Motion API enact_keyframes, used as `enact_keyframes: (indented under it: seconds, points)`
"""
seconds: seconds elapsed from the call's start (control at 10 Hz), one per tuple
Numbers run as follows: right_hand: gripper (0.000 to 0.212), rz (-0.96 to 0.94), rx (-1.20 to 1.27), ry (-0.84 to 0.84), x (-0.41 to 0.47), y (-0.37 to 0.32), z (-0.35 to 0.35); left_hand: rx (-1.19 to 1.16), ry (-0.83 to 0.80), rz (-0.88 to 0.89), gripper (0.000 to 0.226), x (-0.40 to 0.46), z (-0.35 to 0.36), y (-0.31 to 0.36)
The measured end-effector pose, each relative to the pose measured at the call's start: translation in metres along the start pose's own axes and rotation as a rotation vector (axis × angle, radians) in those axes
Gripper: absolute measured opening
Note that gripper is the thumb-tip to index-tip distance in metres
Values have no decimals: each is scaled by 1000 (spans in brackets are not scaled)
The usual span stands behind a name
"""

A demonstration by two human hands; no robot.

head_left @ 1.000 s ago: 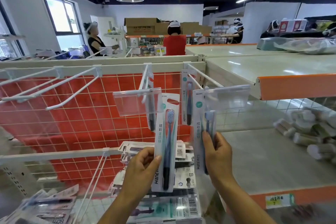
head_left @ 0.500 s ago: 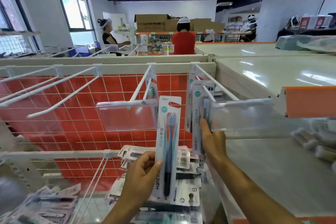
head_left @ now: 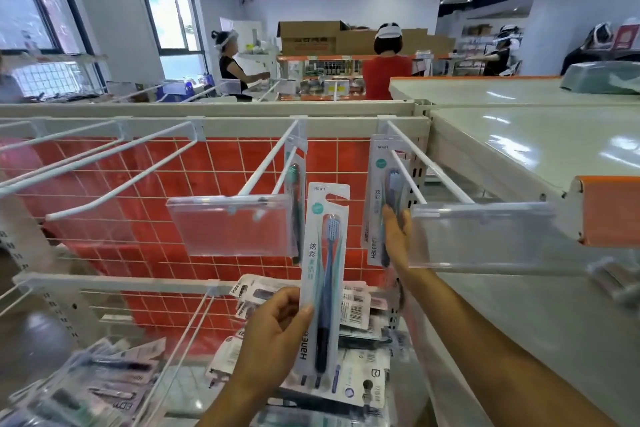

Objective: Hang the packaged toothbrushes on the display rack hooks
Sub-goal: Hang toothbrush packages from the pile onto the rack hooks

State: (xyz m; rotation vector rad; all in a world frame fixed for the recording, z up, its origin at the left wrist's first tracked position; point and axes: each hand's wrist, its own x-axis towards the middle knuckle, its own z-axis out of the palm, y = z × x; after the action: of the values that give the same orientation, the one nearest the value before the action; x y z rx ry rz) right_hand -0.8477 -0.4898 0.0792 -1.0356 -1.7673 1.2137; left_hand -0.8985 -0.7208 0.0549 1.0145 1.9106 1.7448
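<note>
Head view shows the right hand [head_left: 398,236] pinching a white carded toothbrush pack [head_left: 381,198] on the white wire hook [head_left: 410,180], which should slide fully back, while the left hand [head_left: 277,333] grips another upright blue-brush pack [head_left: 323,274], waiting below.

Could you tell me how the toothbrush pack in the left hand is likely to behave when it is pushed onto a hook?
The toothbrush pack is a thin flat card, pinched near its bottom by the left hand yet standing upright, so probably fairly stiff and light. Its glossy face may be slippery. The cut-out hang slot at the top looks like the part likeliest to tear if forced.
</note>
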Motion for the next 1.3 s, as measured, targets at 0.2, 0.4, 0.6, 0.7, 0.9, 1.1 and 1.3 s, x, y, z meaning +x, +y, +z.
enact_keyframes:
  seconds: [0.2, 0.4, 0.6, 0.7, 0.9, 1.1, 1.3]
  points:
    - [18, 41, 136, 98, -28, -10, -14, -15, 35, -9, 11, -3, 4, 5]
    - [37, 9, 86, 206, -66, -4, -30, -17, 34, -3, 14, -18, -2, 8]
    - [27, 21, 222, 37, -114, 0, -22, -10, -20, -40, 14, -40, -4, 14]
    - [33, -35, 297, -141, -138, -8, -20, -9, -40, -35, 14, -49, -4, 18]
    - [27, -160, 338, -323, -184, -30, -30, -83, -67, -16, 13, -70, -3, 25]
    - [6, -235, 349, -311, -212, -34, -35, -112, -89, -40, 16, -82, -2, 27]
    - [6, -184, 406, -224, -217, -33, -37, -77, -111, -31, 19, -84, 2, 29]
